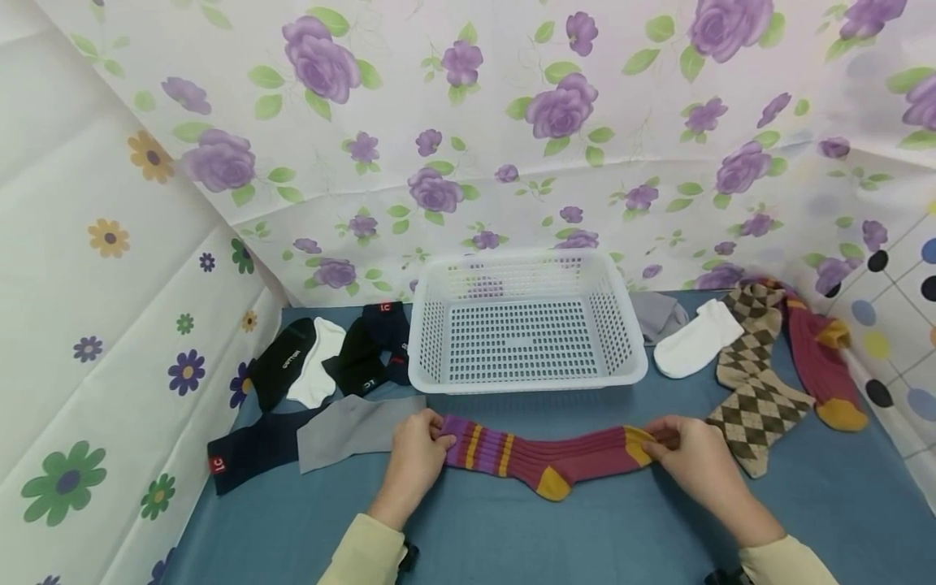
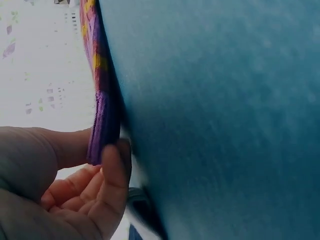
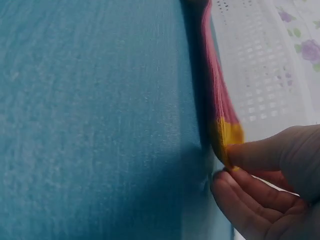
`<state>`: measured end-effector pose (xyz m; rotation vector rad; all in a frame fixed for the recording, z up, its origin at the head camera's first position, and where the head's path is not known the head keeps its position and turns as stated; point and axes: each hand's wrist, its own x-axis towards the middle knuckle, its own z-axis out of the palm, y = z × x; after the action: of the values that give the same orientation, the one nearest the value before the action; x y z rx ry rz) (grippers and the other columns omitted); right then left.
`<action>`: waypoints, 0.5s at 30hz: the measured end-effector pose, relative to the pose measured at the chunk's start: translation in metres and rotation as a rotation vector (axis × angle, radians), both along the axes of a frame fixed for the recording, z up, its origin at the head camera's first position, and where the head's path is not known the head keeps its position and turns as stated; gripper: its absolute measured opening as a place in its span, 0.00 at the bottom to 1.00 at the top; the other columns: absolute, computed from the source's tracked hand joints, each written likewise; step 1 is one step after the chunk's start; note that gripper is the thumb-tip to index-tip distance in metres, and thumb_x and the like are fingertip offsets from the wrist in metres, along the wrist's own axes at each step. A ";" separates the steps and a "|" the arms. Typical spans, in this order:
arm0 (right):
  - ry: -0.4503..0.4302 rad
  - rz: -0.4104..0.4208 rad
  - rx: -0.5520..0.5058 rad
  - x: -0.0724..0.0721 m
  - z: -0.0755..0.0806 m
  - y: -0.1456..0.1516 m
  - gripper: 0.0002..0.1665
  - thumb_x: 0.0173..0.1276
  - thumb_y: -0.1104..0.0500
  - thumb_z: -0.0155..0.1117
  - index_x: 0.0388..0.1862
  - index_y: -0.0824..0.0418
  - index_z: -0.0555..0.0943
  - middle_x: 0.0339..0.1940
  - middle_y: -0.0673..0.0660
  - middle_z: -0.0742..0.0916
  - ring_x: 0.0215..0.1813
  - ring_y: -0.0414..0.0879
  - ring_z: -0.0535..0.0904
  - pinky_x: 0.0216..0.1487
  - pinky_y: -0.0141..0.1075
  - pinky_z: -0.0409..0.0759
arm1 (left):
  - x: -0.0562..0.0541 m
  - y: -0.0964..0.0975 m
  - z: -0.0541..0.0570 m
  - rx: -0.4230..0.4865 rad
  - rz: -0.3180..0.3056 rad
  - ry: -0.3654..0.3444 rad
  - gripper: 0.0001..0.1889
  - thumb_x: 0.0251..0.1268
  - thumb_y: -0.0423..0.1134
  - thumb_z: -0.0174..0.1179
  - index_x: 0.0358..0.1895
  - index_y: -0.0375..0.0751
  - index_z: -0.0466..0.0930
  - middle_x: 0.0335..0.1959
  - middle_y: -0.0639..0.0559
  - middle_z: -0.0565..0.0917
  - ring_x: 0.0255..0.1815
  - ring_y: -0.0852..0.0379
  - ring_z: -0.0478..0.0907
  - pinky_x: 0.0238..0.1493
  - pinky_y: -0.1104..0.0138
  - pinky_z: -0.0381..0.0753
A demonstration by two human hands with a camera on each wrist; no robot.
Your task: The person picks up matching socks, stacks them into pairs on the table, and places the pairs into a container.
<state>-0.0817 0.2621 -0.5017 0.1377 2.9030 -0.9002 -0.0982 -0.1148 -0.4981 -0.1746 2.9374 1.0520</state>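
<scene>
Stretched lengthwise in front of the basket is a maroon sock with purple and yellow stripes at the cuff and a yellow heel and toe. My left hand pinches its cuff between thumb and fingers; the left wrist view shows the purple cuff edge in that pinch. At the other end my right hand pinches the yellow toe. In both wrist views the sock runs close over the blue cloth. A grey sock lies right beside my left hand, and a brown argyle sock lies beyond my right.
A white plastic basket with no socks in it stands at the back middle. Black, white and navy socks lie at left. Another white sock, a folded grey one and a second maroon sock lie at right.
</scene>
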 end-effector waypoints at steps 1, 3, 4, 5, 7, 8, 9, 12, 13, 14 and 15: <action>0.026 0.003 0.019 0.001 0.001 0.000 0.11 0.54 0.59 0.72 0.37 0.60 0.84 0.29 0.53 0.87 0.29 0.40 0.81 0.26 0.35 0.78 | 0.001 0.000 0.001 -0.023 0.002 0.021 0.09 0.55 0.38 0.68 0.37 0.39 0.80 0.28 0.51 0.81 0.26 0.61 0.75 0.28 0.68 0.76; 0.082 0.009 0.045 0.003 0.004 0.000 0.13 0.54 0.58 0.72 0.38 0.60 0.84 0.31 0.55 0.87 0.31 0.43 0.82 0.28 0.37 0.79 | 0.004 0.001 0.006 -0.070 0.006 0.077 0.10 0.55 0.39 0.68 0.37 0.40 0.80 0.28 0.51 0.80 0.25 0.61 0.74 0.27 0.68 0.75; 0.116 0.015 0.058 0.004 0.006 0.000 0.14 0.53 0.58 0.72 0.39 0.60 0.83 0.33 0.56 0.87 0.32 0.44 0.82 0.29 0.39 0.80 | 0.005 0.002 0.008 -0.094 0.007 0.113 0.10 0.54 0.39 0.68 0.37 0.40 0.80 0.28 0.50 0.81 0.25 0.60 0.74 0.27 0.67 0.75; 0.149 0.027 0.069 0.005 0.008 -0.001 0.14 0.53 0.59 0.72 0.40 0.60 0.83 0.34 0.56 0.87 0.34 0.46 0.83 0.30 0.40 0.80 | 0.006 0.003 0.011 -0.119 0.004 0.148 0.10 0.55 0.38 0.68 0.38 0.40 0.80 0.29 0.50 0.81 0.25 0.60 0.74 0.27 0.67 0.76; 0.198 0.078 0.089 0.007 0.011 -0.004 0.15 0.52 0.61 0.72 0.41 0.58 0.83 0.38 0.56 0.87 0.38 0.48 0.83 0.34 0.43 0.81 | 0.009 0.005 0.015 -0.154 -0.017 0.213 0.10 0.55 0.38 0.67 0.39 0.41 0.80 0.31 0.49 0.82 0.27 0.60 0.76 0.28 0.65 0.78; 0.222 0.116 0.098 0.008 0.012 -0.006 0.15 0.53 0.62 0.72 0.41 0.57 0.83 0.39 0.56 0.87 0.40 0.49 0.83 0.36 0.43 0.82 | 0.010 0.007 0.017 -0.164 -0.035 0.234 0.10 0.55 0.37 0.67 0.40 0.41 0.80 0.33 0.49 0.82 0.28 0.59 0.77 0.30 0.65 0.79; 0.246 0.159 0.105 0.009 0.013 -0.008 0.15 0.53 0.62 0.72 0.41 0.56 0.84 0.40 0.55 0.86 0.42 0.49 0.83 0.39 0.44 0.82 | 0.011 0.008 0.018 -0.173 -0.057 0.251 0.10 0.55 0.37 0.67 0.41 0.42 0.81 0.34 0.50 0.82 0.30 0.59 0.78 0.32 0.65 0.80; 0.306 0.290 0.145 0.010 0.012 -0.015 0.15 0.55 0.63 0.71 0.42 0.52 0.84 0.43 0.52 0.86 0.46 0.47 0.83 0.44 0.44 0.81 | 0.014 0.010 0.017 -0.193 -0.132 0.249 0.11 0.57 0.36 0.66 0.44 0.43 0.82 0.37 0.51 0.83 0.35 0.59 0.79 0.37 0.64 0.81; 0.322 0.320 0.149 0.010 0.011 -0.016 0.14 0.55 0.63 0.71 0.41 0.52 0.84 0.44 0.51 0.86 0.47 0.47 0.83 0.46 0.43 0.81 | 0.014 0.012 0.017 -0.196 -0.153 0.237 0.12 0.57 0.36 0.65 0.45 0.43 0.82 0.38 0.51 0.83 0.36 0.59 0.80 0.38 0.64 0.81; 0.334 0.340 0.153 0.010 0.010 -0.018 0.14 0.56 0.64 0.70 0.41 0.52 0.85 0.44 0.51 0.86 0.48 0.46 0.83 0.46 0.42 0.81 | 0.015 0.013 0.016 -0.199 -0.170 0.221 0.13 0.57 0.36 0.65 0.46 0.44 0.82 0.39 0.51 0.83 0.38 0.59 0.80 0.39 0.64 0.81; 0.342 0.357 0.157 0.010 0.010 -0.018 0.14 0.56 0.64 0.70 0.41 0.52 0.85 0.45 0.50 0.86 0.48 0.46 0.83 0.47 0.42 0.81 | 0.015 0.013 0.015 -0.201 -0.184 0.201 0.13 0.58 0.37 0.65 0.47 0.44 0.82 0.40 0.50 0.84 0.38 0.59 0.80 0.40 0.64 0.81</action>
<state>-0.0721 0.2438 -0.4922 -0.5586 3.1478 -0.6900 -0.0833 -0.1013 -0.4830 0.2089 3.1583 0.7938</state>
